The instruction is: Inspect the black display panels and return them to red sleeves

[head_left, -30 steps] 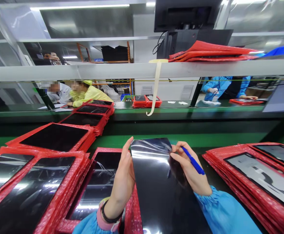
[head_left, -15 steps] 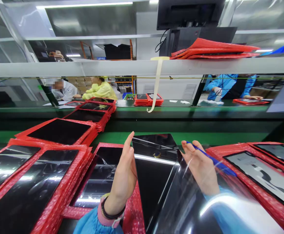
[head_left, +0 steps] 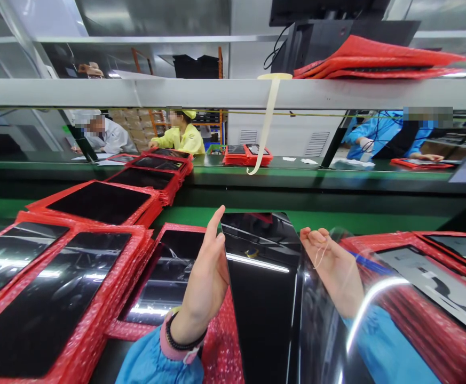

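Two hands strip clear film off a black glass panel

Left hand (head_left: 208, 277) steadies the glass panel (head_left: 262, 298) at its left edge, fingers straight; right hand (head_left: 332, 269) pinches the clear film (head_left: 361, 320) right of it; the panel's long axis points away toward the green conveyor (head_left: 337, 218); red bubble-wrap sleeves (head_left: 96, 256) lie stacked to the panel's left.

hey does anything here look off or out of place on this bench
One oddity: a strip of pale tape dangles loose from the overhead shelf rail, curling above the conveyor. Otherwise, the clear film half-peeled off the black panel bows between both hands.
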`<state>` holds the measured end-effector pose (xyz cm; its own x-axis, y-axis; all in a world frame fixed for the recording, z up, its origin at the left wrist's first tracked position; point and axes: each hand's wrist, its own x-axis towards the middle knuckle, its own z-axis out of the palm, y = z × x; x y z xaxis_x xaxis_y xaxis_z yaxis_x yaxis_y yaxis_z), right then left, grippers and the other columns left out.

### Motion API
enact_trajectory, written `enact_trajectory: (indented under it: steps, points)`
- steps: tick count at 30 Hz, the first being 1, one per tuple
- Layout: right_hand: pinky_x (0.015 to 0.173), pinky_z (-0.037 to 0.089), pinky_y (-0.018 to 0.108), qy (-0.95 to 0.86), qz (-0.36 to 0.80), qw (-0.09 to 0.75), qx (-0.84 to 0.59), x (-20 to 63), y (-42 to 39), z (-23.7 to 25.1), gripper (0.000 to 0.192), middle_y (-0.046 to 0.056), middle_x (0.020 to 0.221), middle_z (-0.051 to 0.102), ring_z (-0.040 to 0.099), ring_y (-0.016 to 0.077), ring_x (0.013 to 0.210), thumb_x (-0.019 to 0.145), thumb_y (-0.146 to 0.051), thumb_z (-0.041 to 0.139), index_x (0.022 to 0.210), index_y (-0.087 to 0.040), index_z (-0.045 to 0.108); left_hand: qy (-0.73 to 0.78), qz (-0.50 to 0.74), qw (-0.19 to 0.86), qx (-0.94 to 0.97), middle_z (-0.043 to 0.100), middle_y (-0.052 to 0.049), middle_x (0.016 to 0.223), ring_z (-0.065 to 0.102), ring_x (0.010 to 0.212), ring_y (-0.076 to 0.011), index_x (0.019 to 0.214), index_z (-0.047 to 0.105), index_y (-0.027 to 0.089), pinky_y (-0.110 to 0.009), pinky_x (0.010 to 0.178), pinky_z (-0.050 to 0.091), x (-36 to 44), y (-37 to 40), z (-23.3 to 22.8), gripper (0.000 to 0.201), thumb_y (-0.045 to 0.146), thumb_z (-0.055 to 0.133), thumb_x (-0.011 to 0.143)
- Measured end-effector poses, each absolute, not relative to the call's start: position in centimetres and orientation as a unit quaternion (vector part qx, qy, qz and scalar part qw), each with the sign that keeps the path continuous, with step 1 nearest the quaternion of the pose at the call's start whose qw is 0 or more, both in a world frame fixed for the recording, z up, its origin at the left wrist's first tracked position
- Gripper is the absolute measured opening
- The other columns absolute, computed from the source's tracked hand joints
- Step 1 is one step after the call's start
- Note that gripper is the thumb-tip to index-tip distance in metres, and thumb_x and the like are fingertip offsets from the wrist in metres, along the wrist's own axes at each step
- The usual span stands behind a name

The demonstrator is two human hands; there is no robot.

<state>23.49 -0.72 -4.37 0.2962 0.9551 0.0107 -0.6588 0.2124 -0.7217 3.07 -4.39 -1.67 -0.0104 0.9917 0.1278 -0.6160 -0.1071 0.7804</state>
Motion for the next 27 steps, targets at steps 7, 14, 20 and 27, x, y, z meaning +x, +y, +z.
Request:
enact_trajectory:
  steps: [7,14,20,27]
  points:
    - [0.097,0.042,0.041,-0.268,0.509,0.737,-0.354,23.0,-0.5,-4.7,0.026,-0.008,0.059,0.053,0.063,0.0191,0.082,0.053,-0.018,0.071,0.068,-0.027,0.052,0.28,0.655,0.608,0.351,0.042,0.009,0.149,0.017,0.144,-0.0148,0.132,0.053,0.031,-0.027,0.116,0.017,3.0,-4.2,-1.8,0.043,0.032,0.051,0.09]
    - [0.093,0.043,0.034,-0.414,0.432,0.697,-0.396,21.7,-0.9,-5.9,0.048,0.0,0.11,0.068,0.053,0.0217,0.118,0.059,-0.012,0.081,0.097,-0.03,0.058,0.298,0.659,0.585,0.368,0.048,0.003,0.146,0.029,0.141,-0.0224,0.134,0.05,0.029,-0.037,0.117,0.017,3.1,-3.7,-3.2,0.049,0.039,0.056,0.087]
    - [0.098,0.041,0.042,-0.444,0.377,0.691,-0.427,22.6,0.4,-8.8,0.036,0.007,0.13,0.061,0.049,0.0249,0.128,0.073,-0.025,0.075,0.104,-0.028,0.057,0.405,0.582,0.569,0.416,0.041,-0.001,0.15,0.036,0.137,-0.0291,0.137,0.044,0.035,-0.043,0.11,0.032,2.8,-2.7,-6.1,0.074,0.021,0.073,0.071]
    - [0.092,0.047,0.044,-0.45,0.337,0.66,-0.498,29.1,3.3,-14.4,0.023,0.006,0.103,0.07,0.064,0.0229,0.102,0.082,-0.033,0.07,0.097,-0.018,0.062,0.449,0.567,0.538,0.433,0.037,-0.006,0.153,0.017,0.144,-0.0256,0.12,0.061,0.028,-0.039,0.116,0.009,2.5,-0.2,-11.8,0.046,0.035,0.07,0.076]
